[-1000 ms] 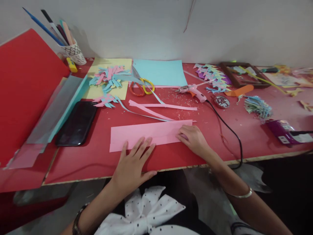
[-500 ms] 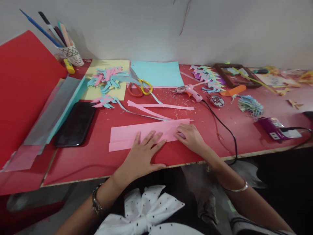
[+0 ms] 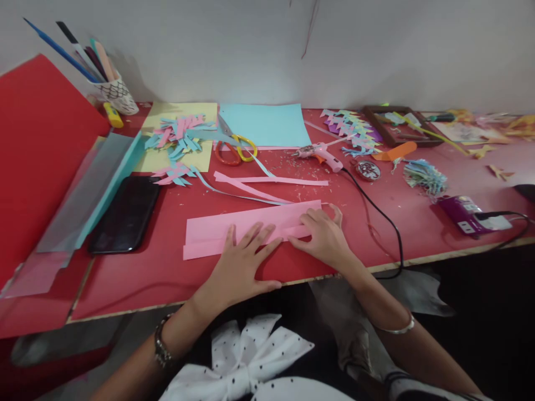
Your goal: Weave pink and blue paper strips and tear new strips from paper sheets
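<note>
A long pink paper sheet [image 3: 207,227] lies near the table's front edge, with a narrow fold line or flap along its near side. My left hand [image 3: 240,264] rests flat on its middle, fingers spread and thumb out toward the table edge. On the sheet's right end sits my right hand [image 3: 326,236], fingers apart and the thumb stretched left along the near fold. Part of the sheet is hidden under both hands. Just beyond it lie thin pink strips [image 3: 292,181] and a thin blue-grey strip [image 3: 234,195].
Scissors [image 3: 240,149] and a pink glue gun [image 3: 324,155] with a black cord lie behind. Paper cuttings [image 3: 179,133] cover a yellow sheet [image 3: 144,161]. A phone [image 3: 125,214] and layered papers [image 3: 90,195] are left; a purple power socket box [image 3: 460,214] is right.
My right hand has opened from curled fingers to spread ones, its thumb moving left along the fold. My left hand stays flat on the paper. The view has shifted slightly.
</note>
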Tool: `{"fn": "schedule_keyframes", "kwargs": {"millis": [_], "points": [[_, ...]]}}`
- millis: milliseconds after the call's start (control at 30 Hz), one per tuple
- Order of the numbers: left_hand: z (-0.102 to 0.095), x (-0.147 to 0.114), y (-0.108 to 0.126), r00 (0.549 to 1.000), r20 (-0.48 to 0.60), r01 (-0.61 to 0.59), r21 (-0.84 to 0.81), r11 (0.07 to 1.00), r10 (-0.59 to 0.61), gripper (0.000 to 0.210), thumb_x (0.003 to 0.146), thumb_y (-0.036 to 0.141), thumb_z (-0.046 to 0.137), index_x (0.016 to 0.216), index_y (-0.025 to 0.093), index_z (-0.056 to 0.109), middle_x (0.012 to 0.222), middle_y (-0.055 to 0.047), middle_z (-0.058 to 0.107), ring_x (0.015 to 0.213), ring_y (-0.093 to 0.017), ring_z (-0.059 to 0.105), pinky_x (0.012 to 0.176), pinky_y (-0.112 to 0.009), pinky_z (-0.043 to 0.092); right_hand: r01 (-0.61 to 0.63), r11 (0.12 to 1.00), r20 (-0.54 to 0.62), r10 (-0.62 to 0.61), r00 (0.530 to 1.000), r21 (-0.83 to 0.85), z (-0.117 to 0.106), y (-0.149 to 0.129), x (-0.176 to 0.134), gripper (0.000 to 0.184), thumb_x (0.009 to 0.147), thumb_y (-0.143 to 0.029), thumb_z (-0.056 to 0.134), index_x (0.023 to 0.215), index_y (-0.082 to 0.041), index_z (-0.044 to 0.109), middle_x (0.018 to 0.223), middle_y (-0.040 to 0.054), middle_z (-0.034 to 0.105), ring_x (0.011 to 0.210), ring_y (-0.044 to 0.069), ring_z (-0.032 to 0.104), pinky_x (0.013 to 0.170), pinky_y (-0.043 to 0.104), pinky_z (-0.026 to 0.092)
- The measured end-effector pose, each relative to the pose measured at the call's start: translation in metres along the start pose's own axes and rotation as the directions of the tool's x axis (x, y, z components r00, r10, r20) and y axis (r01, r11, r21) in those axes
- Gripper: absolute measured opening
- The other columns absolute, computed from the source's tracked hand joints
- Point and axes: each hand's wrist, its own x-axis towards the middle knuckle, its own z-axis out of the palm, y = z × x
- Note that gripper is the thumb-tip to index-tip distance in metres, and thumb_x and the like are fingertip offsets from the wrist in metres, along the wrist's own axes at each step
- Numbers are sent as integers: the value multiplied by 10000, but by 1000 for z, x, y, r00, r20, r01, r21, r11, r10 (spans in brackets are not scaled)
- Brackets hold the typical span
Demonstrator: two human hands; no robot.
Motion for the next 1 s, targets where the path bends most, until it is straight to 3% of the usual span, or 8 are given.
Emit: {"fn": "schedule_keyframes", "kwargs": {"millis": [300, 533, 733, 900, 1000], "points": [[2, -23, -13, 999, -20, 50, 82, 995, -48, 668, 745, 604, 384, 1312, 265, 285, 1403, -64, 277, 1269, -298, 247, 980, -606, 151, -3, 992, -13, 4, 1000, 128, 7, 31, -10, 167, 777, -348, 473, 700, -201, 496, 780, 31, 550, 798, 193, 503, 838, 373, 290], [11, -57, -30, 986, -127, 127, 154, 980, -108, 621, 788, 591, 285, 1325, 281, 255, 1385, -37, 317, 1259, -259, 282, 1013, -536, 110, -105, 983, -83, 119, 989, 149, 9, 40, -19, 154, 806, -297, 385, 728, -208, 483, 786, 43, 530, 780, 198, 482, 733, 331, 341], [13, -81, -43, 974, -201, 145, 204, 968, -103, 580, 828, 520, 250, 1337, 243, 220, 1352, -44, 379, 1228, -229, 342, 990, -472, 195, -154, 981, -126, 168, 978, 117, 7, 45, -27, 128, 812, -256, 355, 776, -208, 468, 822, 56, 548, 821, 213, 494, 791, 375, 339], [8, -85, -51, 968, -237, 132, 221, 966, -78, 501, 857, 461, 240, 1283, 213, 328, 1282, -66, 473, 1148, -225, 434, 949, -449, 267, -120, 993, -221, 116, 968, -5, 3, 32, -25, 211, 799, -155, 338, 909, -203, 511, 914, 73, 570, 882, 220, 500, 906, 458, 251], [-1, -72, -51, 963, -255, 146, 223, 964, -86, 462, 845, 466, 291, 1162, 187, 479, 1131, -91, 587, 1020, -238, 521, 917, -442, 315, 83, 994, -192, -67, 979, 76, 2, 16, -19, 253, 782, -110, 338, 924, -185, 533, 947, 81, 578, 916, 201, 501, 904, 404, 293]]}}
